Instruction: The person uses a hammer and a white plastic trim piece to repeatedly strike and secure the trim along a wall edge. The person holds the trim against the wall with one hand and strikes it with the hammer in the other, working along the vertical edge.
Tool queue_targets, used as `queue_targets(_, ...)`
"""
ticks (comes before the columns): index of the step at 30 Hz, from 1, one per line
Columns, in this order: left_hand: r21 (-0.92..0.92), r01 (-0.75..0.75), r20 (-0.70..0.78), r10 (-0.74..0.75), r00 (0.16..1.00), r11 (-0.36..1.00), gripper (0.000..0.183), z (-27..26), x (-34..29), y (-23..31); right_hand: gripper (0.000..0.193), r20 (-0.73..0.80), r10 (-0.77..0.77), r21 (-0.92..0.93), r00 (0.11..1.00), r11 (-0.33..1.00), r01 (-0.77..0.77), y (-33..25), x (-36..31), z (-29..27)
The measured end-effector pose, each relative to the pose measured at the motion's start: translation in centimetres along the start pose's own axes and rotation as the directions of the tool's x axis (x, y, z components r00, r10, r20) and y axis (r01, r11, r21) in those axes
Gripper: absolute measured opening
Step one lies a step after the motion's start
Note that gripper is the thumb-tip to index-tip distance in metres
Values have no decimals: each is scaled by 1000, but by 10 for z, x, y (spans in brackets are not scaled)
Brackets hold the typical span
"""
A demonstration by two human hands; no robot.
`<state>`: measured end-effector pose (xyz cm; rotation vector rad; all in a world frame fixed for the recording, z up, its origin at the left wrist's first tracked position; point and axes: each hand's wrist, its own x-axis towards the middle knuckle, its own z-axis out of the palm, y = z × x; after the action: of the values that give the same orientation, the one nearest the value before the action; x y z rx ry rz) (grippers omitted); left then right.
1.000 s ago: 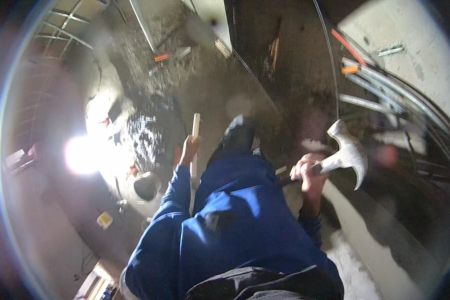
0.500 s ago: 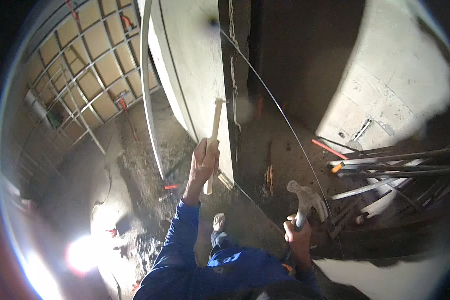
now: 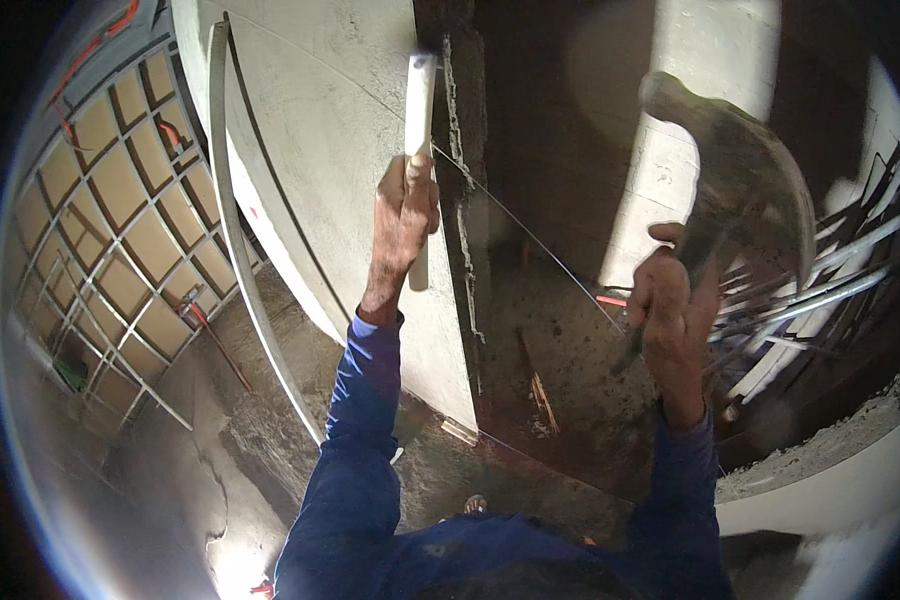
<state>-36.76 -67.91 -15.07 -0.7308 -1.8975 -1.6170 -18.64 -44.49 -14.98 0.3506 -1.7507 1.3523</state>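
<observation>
My left hand (image 3: 402, 220) is wrapped around a pale wooden strip (image 3: 419, 110), holding it nearly upright against the edge of the light wall panel (image 3: 310, 120). The strip's top end is bright, and its lower end shows beneath my fist. At the right, my right hand (image 3: 665, 310) grips a claw hammer (image 3: 745, 165) by its handle. Raised and close to the view, the hammer's head is dark and slightly blurred, apart from the strip. A thin taut string (image 3: 530, 232) slants from the panel's edge near my left hand down toward the right hand.
A long pale curved strip (image 3: 232, 215) stands left of the panel. Farther left is a framed wall (image 3: 130, 230) with tan boards. Pipes and bars (image 3: 820, 270) lie piled at the right, near a pale column (image 3: 660, 190). A bright lamp (image 3: 238, 575) glows at the lower left.
My left hand has moved up along the panel with the wooden strip. My right hand has lifted the hammer from low down to well above its earlier place. The view has shifted too.
</observation>
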Motion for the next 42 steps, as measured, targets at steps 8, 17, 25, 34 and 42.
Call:
queue_targets(8,43,-28,-57,30,998,999,66,10,38,-20,42,220,-106,-219,970,963,155,32,65,39)
queue_targets(17,452,-361,-123,458,880,815,36,24,54,-70,43,228,-550,-155,803,794,588,34,94,96)
queue_targets(25,320,-42,-232,121,965,946,39,24,48,-56,39,268,-650,-361,711,617,700,50,131,99)
queue_targets(34,391,-242,-41,279,959,888,48,19,53,-67,39,169,-830,-90,532,524,847,47,113,111)
queue_targets(42,274,-262,-102,298,949,925,43,28,49,-59,40,401,-475,-305,783,737,603,53,123,116)
